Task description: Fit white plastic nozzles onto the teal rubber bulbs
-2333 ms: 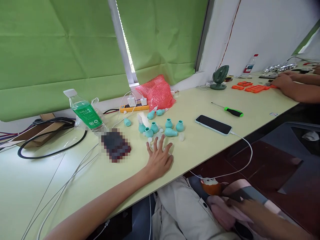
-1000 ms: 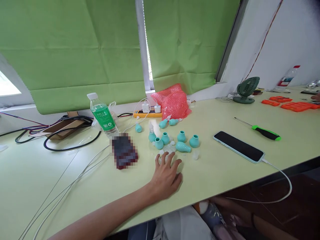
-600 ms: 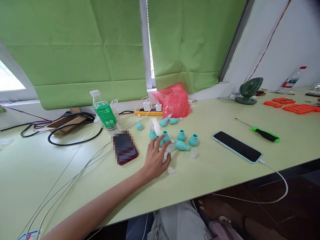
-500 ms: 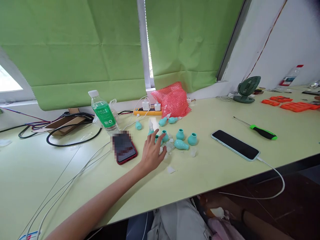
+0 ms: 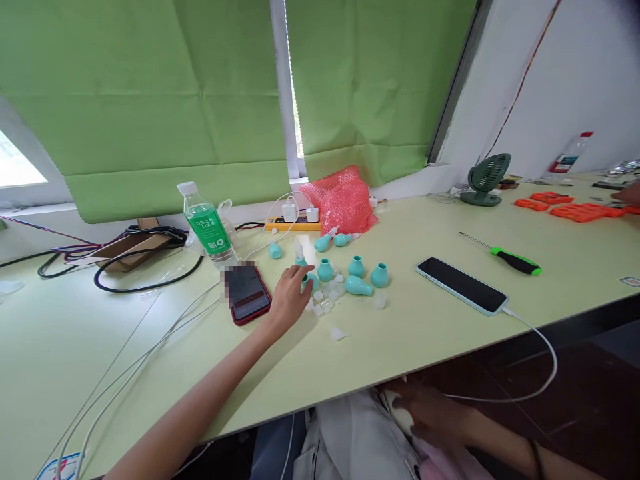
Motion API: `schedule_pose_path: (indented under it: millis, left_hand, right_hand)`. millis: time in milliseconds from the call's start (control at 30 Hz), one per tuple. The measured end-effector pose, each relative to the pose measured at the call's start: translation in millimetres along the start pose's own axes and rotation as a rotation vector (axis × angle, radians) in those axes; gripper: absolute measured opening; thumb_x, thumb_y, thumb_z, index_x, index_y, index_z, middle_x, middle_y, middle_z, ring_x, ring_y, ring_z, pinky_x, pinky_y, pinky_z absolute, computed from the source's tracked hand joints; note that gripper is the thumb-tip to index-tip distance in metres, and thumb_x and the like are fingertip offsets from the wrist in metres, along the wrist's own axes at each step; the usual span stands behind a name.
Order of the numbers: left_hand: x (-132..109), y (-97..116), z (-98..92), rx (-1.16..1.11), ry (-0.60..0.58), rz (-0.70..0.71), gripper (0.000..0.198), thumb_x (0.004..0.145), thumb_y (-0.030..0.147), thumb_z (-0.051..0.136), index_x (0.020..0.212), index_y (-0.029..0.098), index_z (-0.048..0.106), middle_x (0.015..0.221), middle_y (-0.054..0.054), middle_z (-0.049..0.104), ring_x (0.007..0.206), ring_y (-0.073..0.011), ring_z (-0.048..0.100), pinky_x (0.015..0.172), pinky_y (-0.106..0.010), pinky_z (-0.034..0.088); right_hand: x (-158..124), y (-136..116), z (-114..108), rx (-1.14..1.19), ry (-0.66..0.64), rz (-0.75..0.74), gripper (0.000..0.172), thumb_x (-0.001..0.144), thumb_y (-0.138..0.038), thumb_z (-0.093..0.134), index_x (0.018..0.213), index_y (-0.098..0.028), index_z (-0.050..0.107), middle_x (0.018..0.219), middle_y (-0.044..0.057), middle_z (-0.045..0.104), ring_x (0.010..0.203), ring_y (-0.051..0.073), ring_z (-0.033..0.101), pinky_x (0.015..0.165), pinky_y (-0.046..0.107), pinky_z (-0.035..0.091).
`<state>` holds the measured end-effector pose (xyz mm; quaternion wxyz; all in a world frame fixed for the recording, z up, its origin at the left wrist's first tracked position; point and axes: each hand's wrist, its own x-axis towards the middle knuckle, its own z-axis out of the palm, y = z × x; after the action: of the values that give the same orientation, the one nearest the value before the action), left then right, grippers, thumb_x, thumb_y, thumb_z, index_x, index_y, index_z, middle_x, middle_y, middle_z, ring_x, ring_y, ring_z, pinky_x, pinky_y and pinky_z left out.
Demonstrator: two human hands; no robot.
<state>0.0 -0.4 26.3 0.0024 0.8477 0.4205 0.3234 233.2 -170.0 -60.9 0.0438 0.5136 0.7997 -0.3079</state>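
The left hand [image 5: 289,297] reaches over the counter [image 5: 380,340] with its forefinger and thumb curved a little apart around a squat teal bulb [image 5: 313,281]; whether they grip it cannot be told, since the fingers hide part of it. That bulb sits at the left of a loose cluster, just right of the hand: three upright bulbs [image 5: 356,267] with open mouths stand to its right, a lying bulb [image 5: 358,286] is among them, and small clear pieces [image 5: 325,307] are scattered on the near side. The right hand [image 5: 430,407] is low at the near edge, over the lap, in shadow; what it holds, if anything, is unclear. The bulb looks light, hollow and rubbery, so it should squash a little rather than break; its smooth skin may slide or roll, and a hold around the round belly, or at the narrower neck, seems surest. The clear pieces look light and easily nudged, best pinched by their rims. As for writing, the bottle [image 5: 209,230] to the left has a green label with white Chinese characters and a small square code, too small to read surely. The red-cased phone [image 5: 250,300] is partly pixelated, its screen text illegible. A printed sheet [image 5: 65,467] at the near left corner and a small sticker [image 5: 630,281] at the far right edge cannot be read either.
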Motion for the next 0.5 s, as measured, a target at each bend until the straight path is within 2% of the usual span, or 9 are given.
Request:
schedule_pose_path:
  millis: [67,133,167,200,300,333,400,500]
  left_hand:
    - [-1,-2,0.9,-0.026,0.032,0.001,0.028,0.077,0.017,0.043,0.104,0.019,0.048,0.089,-0.005,0.055,0.079,-0.0166,0.053,0.070,-0.030,0.045]
    - [-1,-4,2.3,-0.044,0.046,-0.006,0.029,0.076,0.019,0.045,0.106,0.019,0.047,0.090,-0.005,0.056,0.077,-0.0161,0.054,0.068,-0.030,0.046]
    - [-1,-5,3.1,-0.055,0.055,-0.008,0.030,0.076,0.019,0.045,0.106,0.019,0.047,0.091,-0.005,0.055,0.076,-0.0159,0.054,0.068,-0.030,0.047]
    - [-2,-6,3.7,-0.069,0.067,-0.004,0.030,0.077,0.020,0.045,0.107,0.019,0.046,0.093,-0.006,0.055,0.077,-0.0157,0.055,0.068,-0.030,0.047]
    - [-2,-12,5.1,-0.127,0.119,0.055,0.026,0.079,0.021,0.042,0.104,0.018,0.049,0.098,-0.007,0.054,0.082,-0.0149,0.055,0.072,-0.029,0.047]
    - [-2,-14,5.2,-0.140,0.129,0.082,0.023,0.080,0.020,0.041,0.100,0.018,0.051,0.097,-0.007,0.054,0.083,-0.0147,0.055,0.073,-0.029,0.047]
    - [-2,-17,5.3,-0.140,0.118,0.123,0.020,0.081,0.020,0.039,0.093,0.018,0.055,0.094,-0.007,0.056,0.085,-0.0151,0.055,0.075,-0.029,0.046]
    - [-2,-18,5.2,-0.113,0.028,0.151,0.019,0.080,0.020,0.041,0.091,0.018,0.057,0.096,-0.007,0.056,0.088,-0.0166,0.055,0.077,-0.030,0.045]
  right_hand:
    - [-22,-17,-26,0.023,-0.141,-0.152,0.044,0.061,-0.025,0.060,0.105,-0.027,0.053,0.108,0.005,0.052,0.097,0.026,0.050,0.079,0.036,0.042]
    - [-38,-33,-67,0.093,-0.210,-0.332,0.042,0.066,-0.028,0.057,0.107,-0.027,0.052,0.095,0.001,0.058,0.086,0.018,0.056,0.073,0.028,0.044]
    - [-40,-38,-90,0.100,-0.131,-0.370,0.039,0.069,-0.029,0.055,0.107,-0.027,0.051,0.091,0.000,0.059,0.081,0.016,0.057,0.070,0.025,0.045]
    - [-38,-40,-113,0.078,0.091,-0.346,0.034,0.071,-0.030,0.053,0.105,-0.026,0.052,0.090,0.000,0.059,0.080,0.015,0.056,0.071,0.026,0.044]
    - [-8,-28,-164,-0.060,0.927,-0.234,0.024,0.074,-0.031,0.050,0.095,-0.020,0.053,0.088,0.005,0.058,0.076,0.016,0.053,0.070,0.030,0.043]
    - [6,-21,-173,-0.143,1.068,-0.225,0.022,0.071,-0.031,0.052,0.090,-0.018,0.054,0.084,0.006,0.058,0.075,0.018,0.052,0.068,0.031,0.043]
    - [34,-10,-181,-0.230,1.103,-0.278,0.012,0.071,-0.029,0.051,0.076,-0.018,0.055,0.070,0.004,0.056,0.065,0.016,0.051,0.060,0.028,0.042]
    - [65,-13,-182,-0.375,1.011,-0.356,0.010,0.070,-0.026,0.050,0.071,-0.017,0.055,0.065,0.003,0.054,0.062,0.015,0.050,0.057,0.026,0.041]
